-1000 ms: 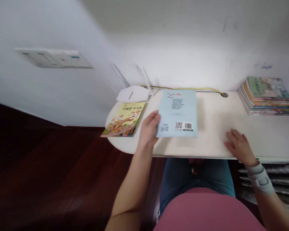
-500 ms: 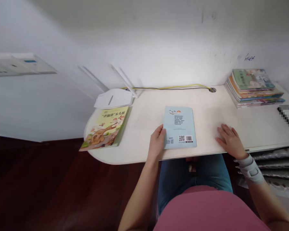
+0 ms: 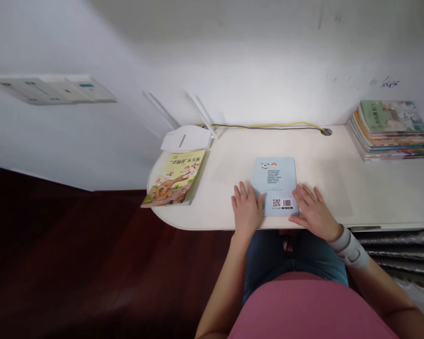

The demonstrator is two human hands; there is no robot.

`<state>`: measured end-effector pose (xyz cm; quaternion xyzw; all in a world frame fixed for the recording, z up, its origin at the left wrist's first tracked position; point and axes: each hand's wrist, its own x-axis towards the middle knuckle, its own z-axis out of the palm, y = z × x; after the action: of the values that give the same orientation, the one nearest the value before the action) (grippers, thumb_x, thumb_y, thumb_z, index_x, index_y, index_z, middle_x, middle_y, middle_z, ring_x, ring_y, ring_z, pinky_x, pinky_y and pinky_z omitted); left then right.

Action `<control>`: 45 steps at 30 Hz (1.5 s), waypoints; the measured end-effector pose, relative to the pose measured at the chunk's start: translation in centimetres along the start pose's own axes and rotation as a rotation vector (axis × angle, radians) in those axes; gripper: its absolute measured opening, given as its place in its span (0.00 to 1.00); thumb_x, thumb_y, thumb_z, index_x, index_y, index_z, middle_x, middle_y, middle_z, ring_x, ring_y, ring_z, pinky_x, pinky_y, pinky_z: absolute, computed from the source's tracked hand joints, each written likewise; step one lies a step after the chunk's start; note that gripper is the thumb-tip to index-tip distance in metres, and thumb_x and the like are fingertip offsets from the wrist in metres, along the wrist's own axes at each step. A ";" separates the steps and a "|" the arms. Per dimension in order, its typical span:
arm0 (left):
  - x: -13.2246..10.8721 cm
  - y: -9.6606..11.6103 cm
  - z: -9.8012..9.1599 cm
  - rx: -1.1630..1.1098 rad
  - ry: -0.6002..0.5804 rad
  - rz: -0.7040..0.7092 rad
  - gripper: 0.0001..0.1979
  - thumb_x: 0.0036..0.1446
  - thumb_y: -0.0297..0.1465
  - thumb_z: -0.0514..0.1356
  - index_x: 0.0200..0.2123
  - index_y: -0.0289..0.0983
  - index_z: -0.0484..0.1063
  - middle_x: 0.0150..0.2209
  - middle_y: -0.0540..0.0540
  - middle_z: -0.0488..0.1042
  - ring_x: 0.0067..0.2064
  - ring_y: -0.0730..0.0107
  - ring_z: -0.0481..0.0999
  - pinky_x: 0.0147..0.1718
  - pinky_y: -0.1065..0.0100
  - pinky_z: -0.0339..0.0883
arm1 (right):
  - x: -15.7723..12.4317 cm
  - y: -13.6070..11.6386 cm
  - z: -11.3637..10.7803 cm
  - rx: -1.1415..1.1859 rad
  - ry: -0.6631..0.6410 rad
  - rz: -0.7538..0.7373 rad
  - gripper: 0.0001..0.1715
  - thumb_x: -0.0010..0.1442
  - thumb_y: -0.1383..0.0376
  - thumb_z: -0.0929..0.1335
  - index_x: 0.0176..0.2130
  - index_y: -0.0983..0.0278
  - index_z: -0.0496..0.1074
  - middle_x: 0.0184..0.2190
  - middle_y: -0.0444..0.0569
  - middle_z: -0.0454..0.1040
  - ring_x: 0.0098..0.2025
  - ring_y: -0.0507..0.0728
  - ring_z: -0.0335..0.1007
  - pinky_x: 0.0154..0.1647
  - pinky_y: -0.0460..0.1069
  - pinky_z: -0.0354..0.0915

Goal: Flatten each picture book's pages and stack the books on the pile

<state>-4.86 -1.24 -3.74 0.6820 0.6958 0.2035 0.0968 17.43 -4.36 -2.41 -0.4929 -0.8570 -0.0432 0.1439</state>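
A light blue book [image 3: 274, 181] lies flat near the front edge of the white desk, with its back cover up, showing printed text, a QR code and a barcode. My left hand [image 3: 246, 209] rests on the desk at the book's left side, fingers spread and thumb over its lower left edge. On the opposite side my right hand [image 3: 314, 212] lies open, its fingertips at the book's right edge. A grey band wraps my right wrist.
A yellow-green picture book [image 3: 176, 179] lies at the desk's [image 3: 229, 146] rounded left end, sticking out past the edge. Behind it stands a white router [image 3: 186, 138] with antennas. Cables [image 3: 268, 126] run along the wall. Several stacked books [image 3: 392, 127] sit at the back right.
My left hand has let go of the blue book's edge and spread its fingers. My right hand has moved left across the desk to the book's right edge. The view has shifted left.
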 end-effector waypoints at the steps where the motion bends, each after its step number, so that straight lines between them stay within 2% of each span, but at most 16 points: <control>1: -0.1 0.1 -0.1 0.001 -0.016 -0.002 0.27 0.65 0.41 0.46 0.58 0.27 0.62 0.66 0.25 0.49 0.68 0.41 0.43 0.59 0.38 0.47 | 0.3 -0.2 0.3 0.016 -0.017 0.009 0.38 0.62 0.47 0.61 0.60 0.71 0.61 0.62 0.65 0.59 0.66 0.68 0.50 0.63 0.66 0.47; 5: -0.2 0.5 -0.5 -0.033 -0.012 0.004 0.27 0.64 0.40 0.46 0.58 0.27 0.62 0.66 0.26 0.48 0.68 0.41 0.42 0.59 0.38 0.48 | 0.5 0.0 1.4 0.083 -0.045 0.040 0.37 0.62 0.48 0.61 0.61 0.69 0.60 0.62 0.65 0.60 0.65 0.68 0.52 0.62 0.66 0.49; 10: 0.1 0.9 -1.4 -0.109 0.023 0.000 0.24 0.63 0.39 0.49 0.56 0.29 0.64 0.66 0.28 0.50 0.68 0.41 0.43 0.59 0.37 0.46 | 0.1 0.3 1.6 0.124 -0.025 0.051 0.34 0.63 0.49 0.61 0.61 0.67 0.61 0.62 0.62 0.60 0.65 0.67 0.53 0.62 0.66 0.50; 16: 0.1 1.5 -4.1 -0.437 0.029 0.089 0.25 0.63 0.41 0.49 0.59 0.34 0.63 0.64 0.35 0.57 0.67 0.53 0.51 0.62 0.46 0.48 | 0.1 0.4 1.3 0.167 -0.005 0.048 0.30 0.65 0.53 0.59 0.58 0.70 0.64 0.62 0.62 0.61 0.64 0.64 0.55 0.63 0.63 0.51; 19: -0.1 2.7 -5.2 -0.606 -0.038 0.187 0.27 0.63 0.42 0.50 0.62 0.38 0.58 0.65 0.39 0.56 0.67 0.58 0.52 0.63 0.51 0.48 | 0.2 0.2 1.0 0.197 0.012 0.049 0.31 0.65 0.53 0.59 0.58 0.70 0.64 0.61 0.62 0.62 0.64 0.65 0.56 0.62 0.64 0.52; 21: -0.2 4.2 -5.2 -0.667 -0.124 0.317 0.32 0.62 0.42 0.52 0.66 0.40 0.49 0.68 0.40 0.50 0.67 0.59 0.51 0.63 0.53 0.50 | 0.2 0.3 0.7 0.225 0.008 0.042 0.31 0.64 0.52 0.60 0.60 0.68 0.62 0.60 0.61 0.63 0.63 0.64 0.56 0.62 0.65 0.52; 23: -0.1 6.0 -4.5 -0.616 -0.154 0.449 0.37 0.62 0.40 0.53 0.68 0.40 0.38 0.69 0.40 0.42 0.68 0.58 0.46 0.64 0.53 0.48 | -0.1 0.9 0.2 0.247 -0.005 0.029 0.29 0.65 0.54 0.60 0.60 0.65 0.62 0.60 0.59 0.64 0.63 0.63 0.57 0.61 0.64 0.54; 25: -0.1 8.0 -3.5 -0.462 -0.117 0.567 0.37 0.62 0.34 0.51 0.68 0.39 0.35 0.70 0.39 0.38 0.69 0.55 0.37 0.64 0.49 0.44 | -0.6 2.1 -0.3 0.210 0.012 0.068 0.26 0.66 0.58 0.59 0.59 0.64 0.63 0.60 0.58 0.64 0.64 0.62 0.56 0.61 0.63 0.55; 28: -0.3 10.6 -1.6 -0.179 -0.072 0.721 0.31 0.61 0.24 0.47 0.67 0.37 0.44 0.69 0.39 0.43 0.69 0.52 0.30 0.63 0.42 0.40 | -2.2 4.5 -0.6 0.048 0.075 0.265 0.25 0.66 0.63 0.56 0.59 0.67 0.64 0.61 0.61 0.63 0.64 0.64 0.55 0.60 0.63 0.55; 31: -0.7 12.6 0.0 0.041 -0.098 0.809 0.28 0.60 0.21 0.45 0.64 0.35 0.54 0.68 0.39 0.49 0.69 0.49 0.34 0.62 0.38 0.42 | -3.9 6.5 -0.2 -0.063 0.068 0.404 0.27 0.64 0.63 0.57 0.59 0.72 0.62 0.60 0.67 0.63 0.63 0.66 0.56 0.59 0.63 0.56; 38: -1.3 15.4 3.4 0.228 -0.165 0.721 0.23 0.62 0.24 0.44 0.58 0.32 0.67 0.65 0.37 0.55 0.67 0.35 0.44 0.55 0.27 0.47 | -4.7 7.1 0.9 -0.022 0.062 0.427 0.26 0.65 0.63 0.58 0.58 0.73 0.63 0.60 0.67 0.63 0.64 0.65 0.55 0.60 0.61 0.56; 42: -1.4 15.5 4.7 0.239 -0.199 0.704 0.24 0.63 0.25 0.44 0.60 0.31 0.64 0.64 0.35 0.56 0.66 0.33 0.47 0.54 0.25 0.46 | -4.5 7.1 0.9 0.015 0.092 0.433 0.25 0.66 0.64 0.55 0.58 0.73 0.63 0.59 0.65 0.63 0.64 0.64 0.55 0.61 0.61 0.57; 45: -1.3 15.5 4.9 0.254 -0.228 0.710 0.25 0.63 0.25 0.43 0.62 0.33 0.61 0.65 0.35 0.56 0.66 0.36 0.48 0.54 0.26 0.46 | -4.5 7.1 0.9 0.036 0.105 0.445 0.27 0.67 0.65 0.54 0.59 0.74 0.62 0.60 0.65 0.63 0.64 0.63 0.55 0.61 0.61 0.56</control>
<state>11.29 -2.03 -1.89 0.9051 0.4208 0.0596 0.0117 25.48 -4.23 -5.06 -0.6643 -0.7190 -0.0205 0.2031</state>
